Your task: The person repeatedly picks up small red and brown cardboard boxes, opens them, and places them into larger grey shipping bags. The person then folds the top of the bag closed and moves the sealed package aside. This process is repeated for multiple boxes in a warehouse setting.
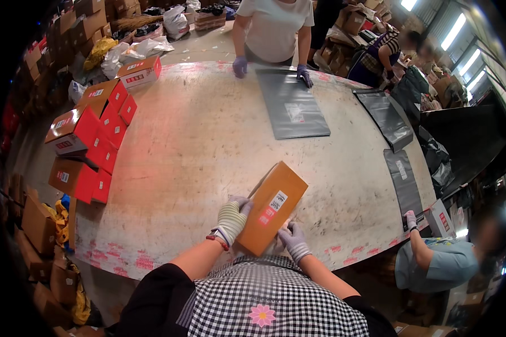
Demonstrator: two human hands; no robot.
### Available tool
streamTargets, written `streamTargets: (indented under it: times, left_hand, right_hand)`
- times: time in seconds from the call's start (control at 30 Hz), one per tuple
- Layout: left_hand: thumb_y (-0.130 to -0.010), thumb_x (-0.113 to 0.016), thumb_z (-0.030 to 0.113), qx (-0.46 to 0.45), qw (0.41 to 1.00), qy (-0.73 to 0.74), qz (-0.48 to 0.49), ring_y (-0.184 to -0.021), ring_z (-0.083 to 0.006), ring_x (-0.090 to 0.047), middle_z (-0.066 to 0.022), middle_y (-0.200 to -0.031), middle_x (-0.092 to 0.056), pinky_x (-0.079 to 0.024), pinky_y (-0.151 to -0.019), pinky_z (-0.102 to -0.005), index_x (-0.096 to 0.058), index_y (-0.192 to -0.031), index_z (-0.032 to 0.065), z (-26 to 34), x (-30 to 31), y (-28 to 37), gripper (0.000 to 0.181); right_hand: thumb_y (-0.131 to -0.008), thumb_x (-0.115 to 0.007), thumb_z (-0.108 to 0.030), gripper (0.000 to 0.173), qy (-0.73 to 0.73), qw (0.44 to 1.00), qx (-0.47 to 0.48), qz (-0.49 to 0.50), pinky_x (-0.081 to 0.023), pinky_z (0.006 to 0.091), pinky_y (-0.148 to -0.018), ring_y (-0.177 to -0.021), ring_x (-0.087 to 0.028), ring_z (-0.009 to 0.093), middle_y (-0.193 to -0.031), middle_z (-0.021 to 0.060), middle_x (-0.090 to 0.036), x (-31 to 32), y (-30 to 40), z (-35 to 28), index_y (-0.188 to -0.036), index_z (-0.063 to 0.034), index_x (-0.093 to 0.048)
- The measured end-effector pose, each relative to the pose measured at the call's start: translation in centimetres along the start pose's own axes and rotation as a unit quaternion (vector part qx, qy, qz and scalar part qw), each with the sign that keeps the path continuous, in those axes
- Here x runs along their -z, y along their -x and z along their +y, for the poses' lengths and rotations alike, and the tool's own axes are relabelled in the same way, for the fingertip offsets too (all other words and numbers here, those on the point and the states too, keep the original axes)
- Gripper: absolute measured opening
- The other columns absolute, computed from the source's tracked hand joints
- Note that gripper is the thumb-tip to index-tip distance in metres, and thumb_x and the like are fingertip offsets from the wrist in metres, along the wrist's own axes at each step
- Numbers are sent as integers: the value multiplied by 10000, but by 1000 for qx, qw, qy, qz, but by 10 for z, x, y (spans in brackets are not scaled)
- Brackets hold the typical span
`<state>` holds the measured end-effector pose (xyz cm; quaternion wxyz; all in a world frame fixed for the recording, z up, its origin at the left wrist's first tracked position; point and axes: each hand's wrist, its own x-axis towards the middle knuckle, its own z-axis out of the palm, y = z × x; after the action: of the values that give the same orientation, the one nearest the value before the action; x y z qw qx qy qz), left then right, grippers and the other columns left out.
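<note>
A brown cardboard box [290, 182] with a printed label and red print on its face is tilted at the near side of the worktable, just before my checked apron. My left hand [232, 219], in a striped knit glove, grips the box's left edge. Beside its lower right edge is my right hand [295, 241], gloved too, with bent fingers by a pale, crumpled bit of material; whether they pinch it or the box cannot be told. The box's underside is hidden.
Red and brown boxes [114, 126] are stacked along the left side of the wooden worktable [185, 147]. Across it, a co-worker's gloved hands are by a grey plastic mailer [295, 105]. More dark mailers [383, 118] lie at right, near another person holding a white box [439, 220].
</note>
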<state>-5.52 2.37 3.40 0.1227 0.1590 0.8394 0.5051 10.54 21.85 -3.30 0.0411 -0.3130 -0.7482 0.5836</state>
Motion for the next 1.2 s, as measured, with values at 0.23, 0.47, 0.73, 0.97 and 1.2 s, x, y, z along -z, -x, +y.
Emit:
streamTargets:
  times: [0.23, 0.47, 0.73, 0.97, 1.2]
  left_hand:
    - [-948, -656, 258, 72, 996, 3, -57, -1008, -332, -674, -204, -1094, -697, -531, -896, -389, -746, -1068, 14, 16, 9, -6, 286]
    - [-963, -622, 215, -61, 995, -74, 3, -1015, -360, -651, -184, -1135, -659, -524, -907, -415, -697, -1110, 23, -2, -4, -6, 253]
    - [-1012, -531, 302, 9, 991, -122, -54, -1032, -400, -638, -230, -1144, -644, -504, -932, -452, -677, -1120, 42, 5, -3, -12, 317]
    - [-1018, -522, 346, 4, 963, -235, -132, -983, -384, -650, -196, -1099, -673, -510, -894, -468, -711, -1127, 73, -4, 8, -23, 350]
    - [-967, -612, 242, -11, 999, 15, -31, -1069, -370, -661, -237, -1306, -599, -522, -944, -460, -376, -1494, 87, -9, -7, 0, 598]
  right_hand:
    - [-885, -750, -253, 390, 17, 1000, 0, -9, -537, 286, -779, -878, -627, 141, -969, 93, -669, 2, 1, 0, -1094, 39, -599]
    - [-893, -732, -241, 377, 59, 989, 134, -13, -532, 287, -788, -890, -620, 138, -990, 91, -669, 1, 1, 11, -1101, 46, -602]
    - [-890, -744, -279, 454, 1, 1000, -14, 0, -536, 291, -806, -929, -634, 150, -1040, 113, -678, 0, 1, -1, -1153, 55, -584]
    - [-882, -742, -282, 465, -26, 999, -28, -13, -538, 297, -828, -946, -639, 158, -1056, 123, -683, 0, 5, -22, -1155, 61, -587]
    - [-890, -736, -274, 479, -11, 998, -35, 45, -528, 306, -821, -938, -636, 173, -1066, 129, -675, -9, -14, 37, -1208, 47, -578]
